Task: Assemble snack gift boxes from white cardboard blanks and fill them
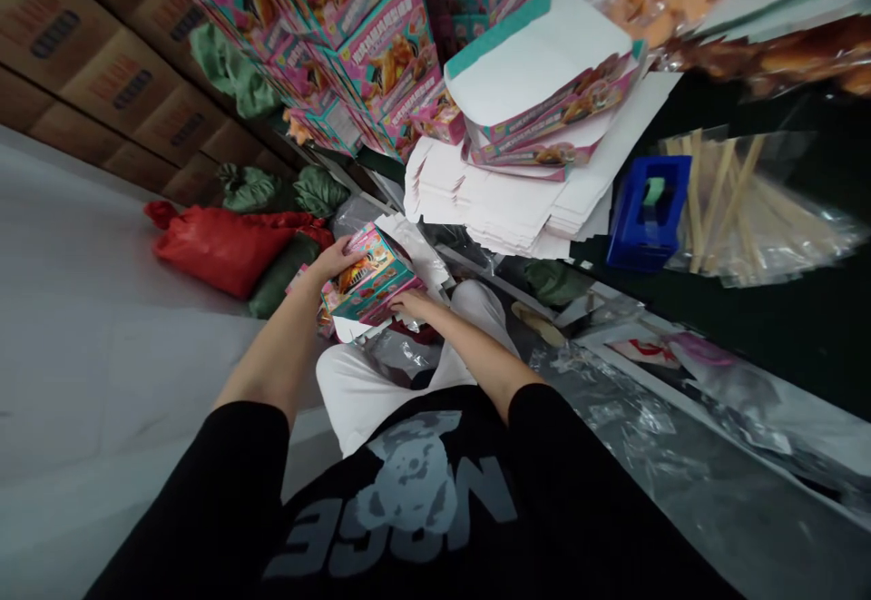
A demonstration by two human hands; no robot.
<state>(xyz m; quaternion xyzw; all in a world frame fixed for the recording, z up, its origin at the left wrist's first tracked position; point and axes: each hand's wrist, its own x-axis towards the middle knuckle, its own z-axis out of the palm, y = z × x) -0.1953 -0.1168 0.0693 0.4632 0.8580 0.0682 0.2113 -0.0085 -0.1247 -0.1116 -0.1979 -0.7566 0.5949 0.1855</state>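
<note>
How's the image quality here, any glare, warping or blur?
In the head view, the wide lens bows the cardboard cartons along the frame edge and tilts the scene; light is soft and dim, with glare on the clear plastic sheet at lower right; the printed box stays fairly sharp.

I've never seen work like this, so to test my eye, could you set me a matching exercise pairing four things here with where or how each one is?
Things:
1. pink-and-teal printed cardboard box
2. red plastic sack
3. blue plastic tape dispenser
4. white card blanks

Places or states:
A. Folded flat and piled up
B. Held between the left hand and right hand
C. Lying on the pale grey floor
D. Sitting on a dark surface beside a clear bag of wooden sticks

Pairs: 1-B, 2-C, 3-D, 4-A
</note>
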